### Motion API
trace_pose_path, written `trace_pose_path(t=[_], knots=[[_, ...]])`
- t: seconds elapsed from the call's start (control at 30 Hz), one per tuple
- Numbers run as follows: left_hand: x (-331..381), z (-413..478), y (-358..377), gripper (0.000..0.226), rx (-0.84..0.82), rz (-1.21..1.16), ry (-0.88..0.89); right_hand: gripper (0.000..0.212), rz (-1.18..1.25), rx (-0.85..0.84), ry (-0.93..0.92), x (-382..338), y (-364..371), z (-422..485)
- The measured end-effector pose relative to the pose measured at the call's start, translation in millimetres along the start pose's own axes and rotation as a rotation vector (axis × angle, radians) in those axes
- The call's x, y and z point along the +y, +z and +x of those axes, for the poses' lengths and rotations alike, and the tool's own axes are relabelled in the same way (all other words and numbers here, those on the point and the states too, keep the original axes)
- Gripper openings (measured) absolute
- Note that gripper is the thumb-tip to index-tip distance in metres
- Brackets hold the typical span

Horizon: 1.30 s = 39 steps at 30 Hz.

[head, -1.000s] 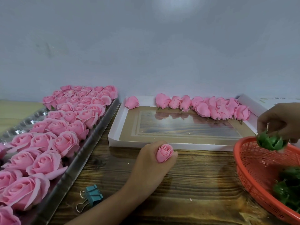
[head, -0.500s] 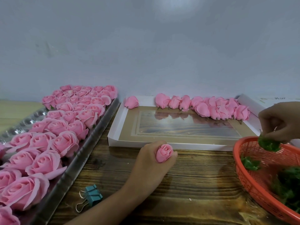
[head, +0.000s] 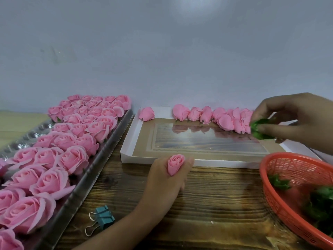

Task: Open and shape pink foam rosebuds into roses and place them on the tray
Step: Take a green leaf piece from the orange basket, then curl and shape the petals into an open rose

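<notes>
My left hand (head: 165,179) rests on the wooden table and grips a closed pink foam rosebud (head: 175,164) upright between thumb and fingers. My right hand (head: 297,120) is raised above the white box and pinches a green leafy calyx (head: 259,130) in its fingertips. The silver tray (head: 81,192) on the left is filled with several opened pink roses (head: 72,157). A row of closed rosebuds (head: 212,118) lies along the far side of the white box lid (head: 129,141), and one bud (head: 146,114) lies apart at its far left corner.
An orange mesh basket (head: 281,177) with several green calyxes (head: 320,201) sits at the right front. A teal binder clip (head: 103,218) lies on the table beside the tray. A grey wall stands close behind everything.
My right hand has lifted the green calyx out of the basket, up and slightly left over the box. My left hand with the rosebud has stayed in place.
</notes>
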<state>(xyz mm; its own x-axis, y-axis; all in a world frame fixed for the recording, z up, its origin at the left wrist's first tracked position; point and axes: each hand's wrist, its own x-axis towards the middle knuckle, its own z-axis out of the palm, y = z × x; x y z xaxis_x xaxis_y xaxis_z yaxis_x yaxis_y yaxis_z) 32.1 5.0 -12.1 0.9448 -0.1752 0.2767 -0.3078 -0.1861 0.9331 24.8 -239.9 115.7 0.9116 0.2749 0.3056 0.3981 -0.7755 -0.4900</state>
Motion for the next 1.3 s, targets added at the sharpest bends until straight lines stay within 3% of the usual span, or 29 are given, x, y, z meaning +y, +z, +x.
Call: trace_pose_path(t=[0.2, 0.37, 0.53, 0.67, 0.83, 0.97, 1.07, 1.3], knots=[[0.1, 0.3, -2.3, 0.046, 0.167, -0.177, 0.093, 0.002, 0.088, -0.216, -0.012, -46.5, 55.4, -9.4], [0.4, -0.2, -4.8, 0.033, 0.235, -0.248, 0.182, 0.022, 0.080, -0.384, 0.051, -50.5, 112.0, -13.9], [1.9, -2.1, -5.3, 0.027, 0.242, -0.236, 0.220, 0.028, 0.285, -0.335, 0.143, -38.6, 145.2, -13.7], [0.5, -2.4, -3.5, 0.028, 0.127, -0.211, 0.259, 0.024, 0.504, -0.250, 0.225, -30.7, 161.5, -13.1], [2.9, -5.3, -1.5, 0.035, -0.032, -0.168, 0.286, 0.026, 0.533, -0.236, 0.222, -27.4, 164.0, -13.0], [6.0, -6.2, -0.8, 0.030, -0.052, -0.103, 0.318, 0.025, 0.565, -0.222, 0.236, -28.8, 161.5, -13.0], [6.3, -5.8, 1.4, 0.025, -0.067, -0.038, 0.313, 0.036, 0.582, -0.219, 0.230, -31.9, 160.8, -14.7], [3.9, -3.7, 2.1, 0.029, -0.034, -0.008, 0.215, 0.043, 0.612, -0.262, 0.214, -31.9, 161.0, -13.5]])
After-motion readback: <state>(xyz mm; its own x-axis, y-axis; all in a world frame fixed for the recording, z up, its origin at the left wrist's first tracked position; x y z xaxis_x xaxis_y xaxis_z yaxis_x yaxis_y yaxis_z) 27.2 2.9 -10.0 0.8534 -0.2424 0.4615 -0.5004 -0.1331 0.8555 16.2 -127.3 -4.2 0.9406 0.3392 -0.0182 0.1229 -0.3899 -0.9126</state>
